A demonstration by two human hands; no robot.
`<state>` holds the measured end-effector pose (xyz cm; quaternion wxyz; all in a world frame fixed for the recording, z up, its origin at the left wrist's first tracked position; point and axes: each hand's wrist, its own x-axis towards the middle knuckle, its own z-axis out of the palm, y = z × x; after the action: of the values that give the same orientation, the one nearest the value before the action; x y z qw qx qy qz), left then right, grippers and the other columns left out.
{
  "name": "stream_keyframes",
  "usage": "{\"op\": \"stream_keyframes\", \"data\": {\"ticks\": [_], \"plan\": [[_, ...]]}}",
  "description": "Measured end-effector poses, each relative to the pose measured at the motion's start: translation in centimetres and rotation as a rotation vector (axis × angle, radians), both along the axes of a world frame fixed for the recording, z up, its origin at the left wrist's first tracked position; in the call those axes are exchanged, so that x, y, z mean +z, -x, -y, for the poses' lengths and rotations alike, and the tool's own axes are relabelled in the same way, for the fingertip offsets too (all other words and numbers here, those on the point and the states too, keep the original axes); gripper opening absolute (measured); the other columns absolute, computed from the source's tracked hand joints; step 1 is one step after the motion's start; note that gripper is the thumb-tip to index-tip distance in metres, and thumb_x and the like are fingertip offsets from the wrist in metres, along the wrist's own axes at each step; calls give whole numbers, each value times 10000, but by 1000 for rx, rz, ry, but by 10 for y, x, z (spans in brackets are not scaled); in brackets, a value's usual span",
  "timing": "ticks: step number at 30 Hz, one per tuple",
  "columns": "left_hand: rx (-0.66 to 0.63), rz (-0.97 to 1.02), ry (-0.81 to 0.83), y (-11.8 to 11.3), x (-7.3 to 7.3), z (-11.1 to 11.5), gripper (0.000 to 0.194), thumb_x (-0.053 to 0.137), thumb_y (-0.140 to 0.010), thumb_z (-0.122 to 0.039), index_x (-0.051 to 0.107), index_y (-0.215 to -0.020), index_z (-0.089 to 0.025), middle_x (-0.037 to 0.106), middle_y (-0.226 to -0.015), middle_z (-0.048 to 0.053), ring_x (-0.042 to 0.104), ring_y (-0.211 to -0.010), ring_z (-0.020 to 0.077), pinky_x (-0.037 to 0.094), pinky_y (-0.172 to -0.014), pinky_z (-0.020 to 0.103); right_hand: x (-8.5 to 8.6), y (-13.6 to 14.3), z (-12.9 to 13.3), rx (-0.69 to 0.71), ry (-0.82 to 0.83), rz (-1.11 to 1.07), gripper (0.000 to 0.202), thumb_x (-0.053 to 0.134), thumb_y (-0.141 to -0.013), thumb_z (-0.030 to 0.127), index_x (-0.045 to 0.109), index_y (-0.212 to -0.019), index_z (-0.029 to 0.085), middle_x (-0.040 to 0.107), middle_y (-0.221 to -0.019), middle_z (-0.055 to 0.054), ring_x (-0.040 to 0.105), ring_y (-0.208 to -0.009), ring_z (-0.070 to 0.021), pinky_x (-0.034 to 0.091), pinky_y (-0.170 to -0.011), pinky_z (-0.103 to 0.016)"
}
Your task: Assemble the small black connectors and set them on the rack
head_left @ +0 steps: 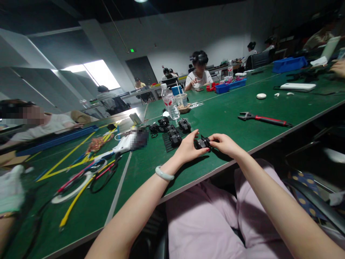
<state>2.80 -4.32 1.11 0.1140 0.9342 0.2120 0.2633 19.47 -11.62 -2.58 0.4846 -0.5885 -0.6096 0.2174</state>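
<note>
A small black plastic part (202,143) is held just above the green table, near its front edge. My left hand (187,146) curls around its left side, thumb below and fingers above. At the part's right end, my right hand (223,144) pinches it between thumb and fingers. The exact kind of part cannot be made out. Just beyond my left hand, several similar black parts (174,137) rest on a black ribbed mat (168,144).
An adjustable wrench (264,118) with red-and-black handle lies to the right. Behind the parts stand a water bottle (170,102) and a plastic cup (182,100). Cables (83,194) spread over the left side. A co-worker's gloved hand (10,189) is at far left.
</note>
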Motion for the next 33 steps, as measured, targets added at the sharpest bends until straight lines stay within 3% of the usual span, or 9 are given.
{"op": "stream_keyframes", "data": {"ticks": [11, 17, 25, 30, 33], "plan": [[141, -11, 273, -22, -8, 8, 966, 684, -509, -532, 260, -1279, -129, 535, -1097, 120, 548, -976, 252, 454, -839, 380, -1, -1, 0, -3, -7, -15, 141, 506, -712, 221, 613, -741, 134, 639, -764, -29, 562, -723, -142, 413, -682, -239], [102, 13, 325, -25, -13, 6, 919, 675, -567, -406, 203, -1300, -115, 544, -987, 88, 573, -822, 192, 477, -740, 328, -1, 0, 0, -3, -18, -28, 147, 519, -714, 221, 628, -769, 140, 650, -789, -34, 574, -759, -149, 422, -723, -257], [30, 50, 395, -14, -11, -1, 873, 659, -579, -275, 194, -1306, -144, 514, -966, 59, 542, -770, 156, 446, -718, 299, -1, -2, 7, 6, -32, -148, 253, 578, -663, 194, 589, -913, 155, 631, -926, -61, 579, -879, -173, 429, -814, -311], [-9, 55, 433, 1, -5, -3, 865, 643, -578, -217, 183, -1309, -164, 510, -937, 35, 533, -758, 139, 439, -715, 283, 7, -6, 23, 166, -60, 43, 483, 651, -597, 192, 525, -1064, 190, 568, -1067, -64, 520, -1009, -200, 387, -895, -351], [-32, 60, 414, 7, -3, -2, 851, 630, -577, -188, 189, -1305, -167, 507, -943, 29, 528, -800, 145, 433, -749, 285, 9, -11, 33, 175, -65, 218, 540, 677, -579, 242, 521, -1094, 206, 552, -1092, -67, 488, -1041, -226, 379, -898, -374]]}}
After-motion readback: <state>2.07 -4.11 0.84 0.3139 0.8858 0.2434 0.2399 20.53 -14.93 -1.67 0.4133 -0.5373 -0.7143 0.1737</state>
